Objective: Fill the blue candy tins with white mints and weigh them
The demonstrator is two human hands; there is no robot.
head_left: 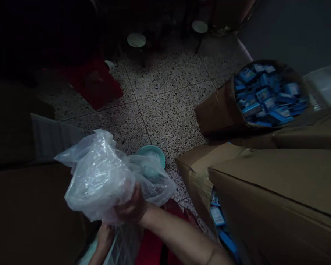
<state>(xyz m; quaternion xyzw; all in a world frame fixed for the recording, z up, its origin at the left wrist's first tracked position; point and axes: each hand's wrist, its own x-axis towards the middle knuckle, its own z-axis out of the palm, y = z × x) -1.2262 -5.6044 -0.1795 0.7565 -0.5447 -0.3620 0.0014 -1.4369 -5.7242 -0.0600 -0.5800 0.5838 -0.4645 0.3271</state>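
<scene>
A large clear plastic bag [99, 180] is held up in front of me, bunched and creased, with its loose end spreading to the right. My right hand [134, 206] is closed round its gathered middle. Lower down, my left hand [106, 233] is closed on the hanging part of the same bag. Whitish contents seem to fill the bag, but I cannot make out what they are. Behind the bag's loose end, a turquoise basin [163, 156] stands on the floor with something pale in it, partly covered from view.
An open carton [215, 110] full of small blue boxes [264, 95] stands at the right. Larger cartons [273, 184] fill the lower right, with more blue boxes in a gap. A red stool-like object [99, 88] and two round-topped stools [136, 40] stand on the speckled floor [171, 103].
</scene>
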